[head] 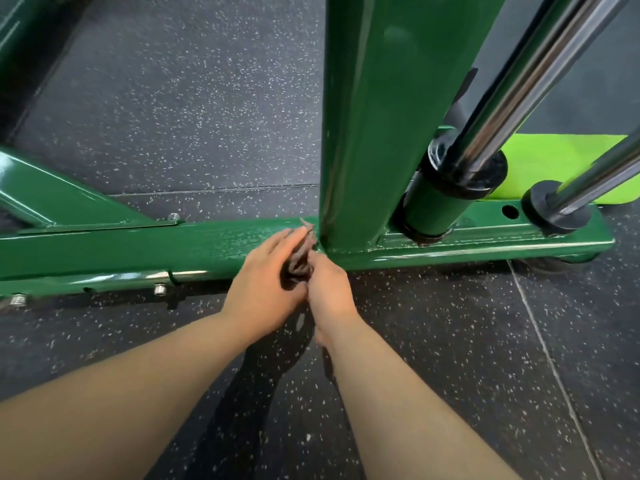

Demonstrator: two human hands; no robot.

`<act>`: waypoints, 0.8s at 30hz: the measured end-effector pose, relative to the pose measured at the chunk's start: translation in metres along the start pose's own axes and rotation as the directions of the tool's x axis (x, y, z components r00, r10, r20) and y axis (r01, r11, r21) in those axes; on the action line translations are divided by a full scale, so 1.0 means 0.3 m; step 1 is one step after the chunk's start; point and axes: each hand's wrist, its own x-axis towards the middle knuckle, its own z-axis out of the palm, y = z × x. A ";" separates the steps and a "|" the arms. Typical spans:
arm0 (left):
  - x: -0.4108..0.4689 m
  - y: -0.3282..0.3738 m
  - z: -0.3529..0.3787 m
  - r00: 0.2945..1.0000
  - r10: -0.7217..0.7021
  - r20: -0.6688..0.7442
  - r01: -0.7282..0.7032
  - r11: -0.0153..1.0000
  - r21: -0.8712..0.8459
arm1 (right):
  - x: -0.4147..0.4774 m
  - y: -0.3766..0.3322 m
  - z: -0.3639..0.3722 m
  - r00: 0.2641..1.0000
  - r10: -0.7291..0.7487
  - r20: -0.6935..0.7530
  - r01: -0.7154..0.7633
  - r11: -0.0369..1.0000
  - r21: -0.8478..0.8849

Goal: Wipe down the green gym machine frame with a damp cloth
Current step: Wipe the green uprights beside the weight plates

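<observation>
The green machine frame has a low horizontal base beam (138,247) and a wide upright post (367,116) rising from it. A dark crumpled cloth (300,261) sits bunched between my two hands, right at the joint where post meets beam. My left hand (265,282) wraps the cloth from the left, fingers pointing at the post. My right hand (329,289) holds it from the right. Most of the cloth is hidden by the hands. The beam's top near the cloth looks wet and speckled.
Two chrome guide rods (509,98) with black rubber bumpers (464,171) run down to the beam at the right. A bright lime mat (561,164) lies behind. Bolts (160,289) stick out of the beam's front. Dark speckled rubber floor (194,109) surrounds the frame.
</observation>
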 end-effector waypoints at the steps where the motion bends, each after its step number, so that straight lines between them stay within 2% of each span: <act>1: 0.017 -0.007 0.003 1.000 0.015 0.016 -0.016 0.999 0.039 | 0.007 -0.015 -0.026 0.999 0.031 0.039 -0.032 0.999 0.037; 2: 0.037 -0.017 -0.004 0.999 0.026 0.026 -0.028 0.996 0.084 | 0.013 -0.026 -0.056 0.998 0.034 0.059 -0.037 0.998 0.049; 3: 0.068 -0.025 -0.011 0.999 0.035 0.026 -0.038 0.993 0.114 | 0.024 -0.036 -0.091 0.999 -0.007 0.035 0.008 1.000 -0.017; 6: 0.178 -0.058 -0.059 0.992 -0.062 -0.110 0.073 0.993 0.096 | 0.075 -0.041 -0.195 0.962 -0.200 -0.184 0.147 0.952 -0.269; 8: 0.235 -0.054 -0.059 0.986 -0.127 -0.107 0.134 0.989 0.059 | 0.077 -0.053 -0.228 0.939 -0.248 -0.240 0.158 0.927 -0.341; 10: 0.239 -0.001 -0.003 0.999 -0.045 0.012 0.044 0.998 0.036 | 0.077 -0.055 -0.227 0.932 -0.276 -0.237 0.168 0.905 -0.391; 13: 0.183 0.041 0.062 0.994 0.101 0.036 -0.102 0.994 0.027 | 0.090 -0.033 -0.219 0.938 -0.254 -0.235 0.160 0.920 -0.358; 15: 0.167 -0.021 0.001 0.967 0.216 0.133 -0.240 0.951 0.195 | 0.101 -0.036 -0.224 0.942 -0.244 -0.232 0.150 0.921 -0.361; 17: 0.175 -0.129 -0.079 0.939 0.244 0.244 -0.313 0.899 0.307 | 0.114 -0.045 -0.237 0.943 -0.259 -0.211 0.157 0.900 -0.406; 18: 0.180 -0.172 -0.114 0.959 0.183 0.217 -0.248 0.912 0.327 | 0.117 -0.048 -0.238 0.942 -0.266 -0.202 0.163 0.893 -0.419; 20: 0.199 -0.189 -0.137 0.999 -0.014 0.040 0.003 0.963 0.268 | 0.121 -0.041 -0.241 0.942 -0.273 -0.195 0.163 0.880 -0.446; 21: 0.215 -0.164 -0.118 0.996 -0.091 -0.024 0.094 0.970 0.226 | 0.119 -0.039 -0.240 0.941 -0.275 -0.195 0.160 0.874 -0.459; 22: 0.229 -0.119 -0.084 0.992 -0.119 -0.037 0.124 0.972 0.198 | 0.116 -0.039 -0.237 0.941 -0.275 -0.196 0.155 0.868 -0.471; 24: 0.225 -0.014 -0.005 0.999 -0.050 0.005 0.049 0.990 0.130 | 0.116 -0.035 -0.237 0.944 -0.272 -0.190 0.152 0.863 -0.482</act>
